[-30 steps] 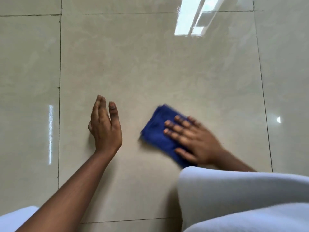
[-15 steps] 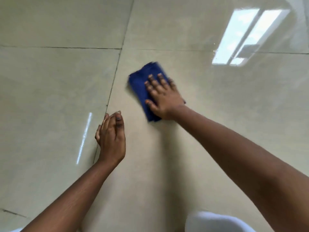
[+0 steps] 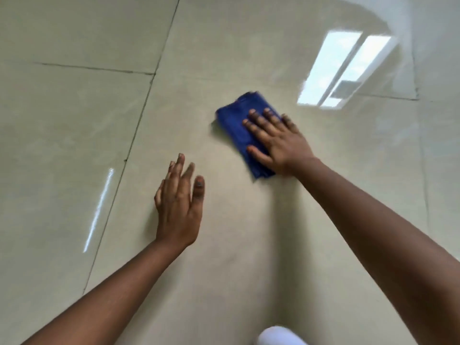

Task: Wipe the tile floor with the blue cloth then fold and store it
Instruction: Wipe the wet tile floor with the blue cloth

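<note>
A folded blue cloth [image 3: 236, 120] lies flat on the glossy beige tile floor [image 3: 224, 245], a little right of centre. My right hand [image 3: 276, 140] presses down on the cloth's near right half with straight, spread fingers, and part of the cloth is hidden under the palm. My left hand [image 3: 178, 205] rests on the bare tile to the lower left of the cloth, fingers straight and slightly spread, holding nothing. Both forearms reach in from the bottom of the view.
Dark grout lines [image 3: 139, 125] cross the floor left of my hands and along the far side. A bright window reflection [image 3: 341, 70] shines on the tile at upper right. A bit of white clothing [image 3: 278, 337] shows at the bottom edge.
My right hand has slid the cloth away from me and then to the right across the tile. My left hand's fingers have spread apart. The view has shifted with my head.
</note>
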